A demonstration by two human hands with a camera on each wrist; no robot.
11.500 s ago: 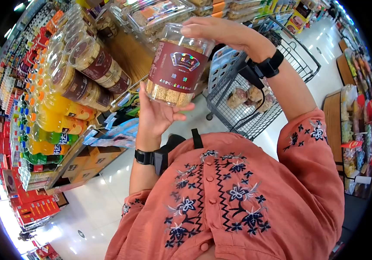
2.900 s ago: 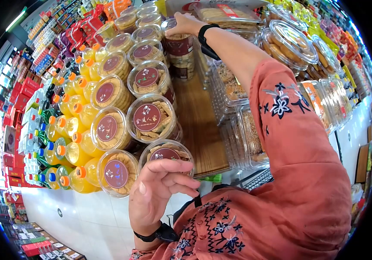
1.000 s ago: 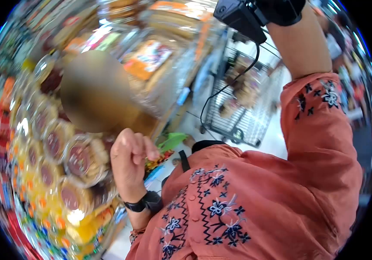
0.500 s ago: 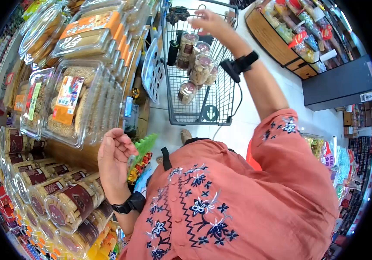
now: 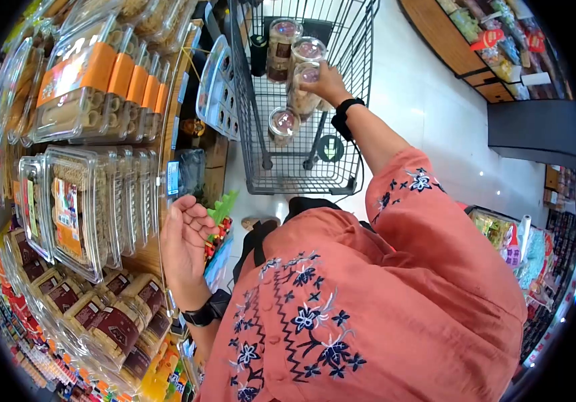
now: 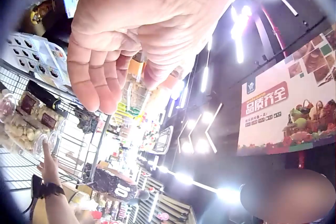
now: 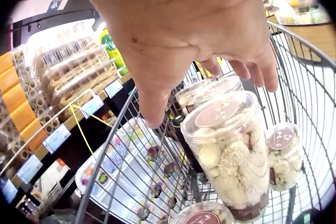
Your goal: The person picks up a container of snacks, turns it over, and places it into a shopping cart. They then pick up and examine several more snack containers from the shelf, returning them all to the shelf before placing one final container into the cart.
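My right hand (image 5: 329, 87) is inside the shopping cart (image 5: 301, 187), over a clear jar of pale round snacks (image 5: 303, 97). In the right wrist view the hand (image 7: 194, 40) spreads above that jar (image 7: 231, 166), thumb and fingers apart; whether a fingertip touches its lid I cannot tell. Other jars stand around it, among them a short one (image 5: 284, 126) towards me and a tall one (image 5: 280, 50) farther off. Holding nothing, my left hand (image 5: 186, 248) hangs beside the shelf with loosely bent fingers; the left wrist view shows the same hand (image 6: 142, 35) close up.
Left of the cart, a shelf bears clear boxes of pastries (image 5: 77, 208) and stacked jars with dark labels (image 5: 113, 328). A blue-white perforated panel (image 5: 217, 90) hangs against the cart's left side. Packaged goods top a wooden display (image 5: 435, 40) at the right.
My right hand has come down from above the cart's far part to the jars. The view has turned towards the cart, which appears nearer. My left hand remains beside the shelf, fingers loosely bent.
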